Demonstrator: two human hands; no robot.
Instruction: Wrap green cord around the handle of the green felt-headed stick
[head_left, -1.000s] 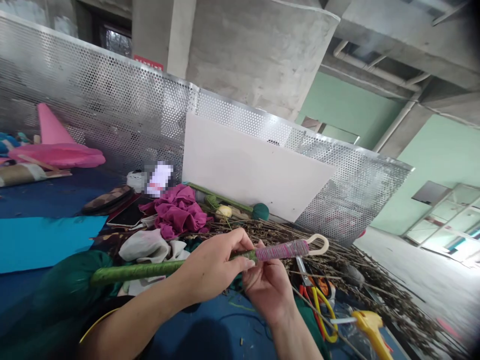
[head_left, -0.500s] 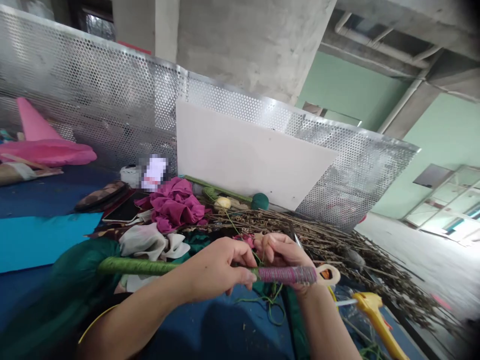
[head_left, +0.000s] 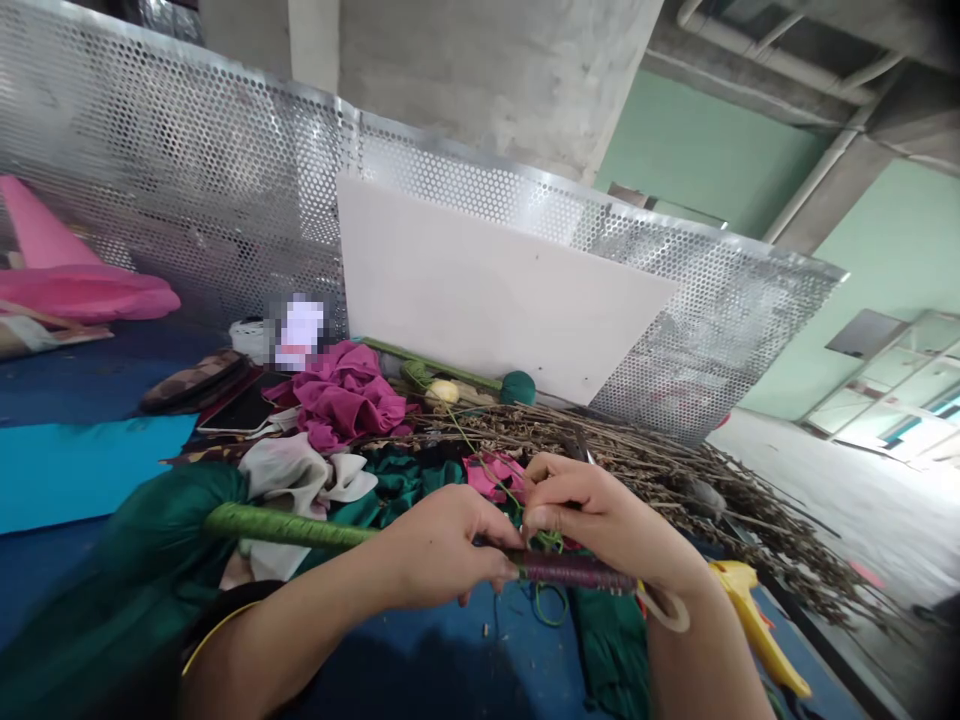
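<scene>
A wrapped stick (head_left: 292, 526) lies across in front of me, green on the left and purple on the right. Its left end runs into bunched dark green cloth (head_left: 184, 510), and a pale loop (head_left: 671, 612) sticks out at the right end, partly behind my wrist. My left hand (head_left: 457, 545) is closed around the stick where green meets purple. Just above the purple wrapping (head_left: 577, 572), my right hand (head_left: 577, 505) has its fingers pinched on green yarn (head_left: 513, 496). Loose green yarn (head_left: 551, 605) curls below the stick.
Behind the hands lie magenta cloth (head_left: 352, 395), white cloth (head_left: 289, 480), yarn balls (head_left: 517, 388) and dry stems (head_left: 630, 440). A yellow glue gun (head_left: 761, 625) lies at right. Perforated metal panels (head_left: 225, 180) and a white board (head_left: 495, 285) stand at the back.
My right hand has come from behind the stick to above it, back of the hand now showing. The stick's right end has dipped slightly. My left hand keeps its hold.
</scene>
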